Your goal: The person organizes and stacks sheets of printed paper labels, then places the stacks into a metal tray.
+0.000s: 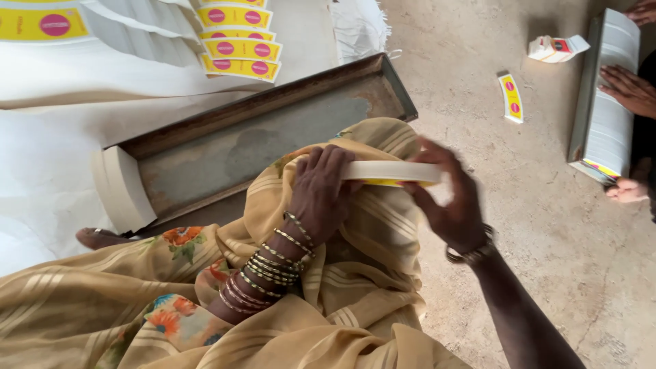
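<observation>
1. My left hand (pixel 318 195) lies on top of a stack of flat printed cartons (pixel 389 172), with the fingers curled over its near end. It presses the stack down on my lap so the sheets do not slide.
2. My right hand (pixel 447 201) closes around the other end of the same stack, thumb below and fingers above. This hand is blurred, so I cannot tell how tight the grip is.
3. The stack sits edge-on, white sides showing and a yellow face below, above the tan cloth (pixel 355 273) over my knees.
4. Just behind the stack is a long metal tray (pixel 273 133), tilted, with raised rims. A bundle of white cartons (pixel 123 188) stands at its left end; the rest of its floor is bare.
5. More yellow and pink cartons (pixel 239 41) lie fanned on the white sheet (pixel 55 150) behind the tray.
6. To the right is an open concrete floor (pixel 533 225), with one loose carton (pixel 511 98) on it.
7. Another person's hand (pixel 629 89) rests on a second filled tray (pixel 605 96), well apart from mine.
</observation>
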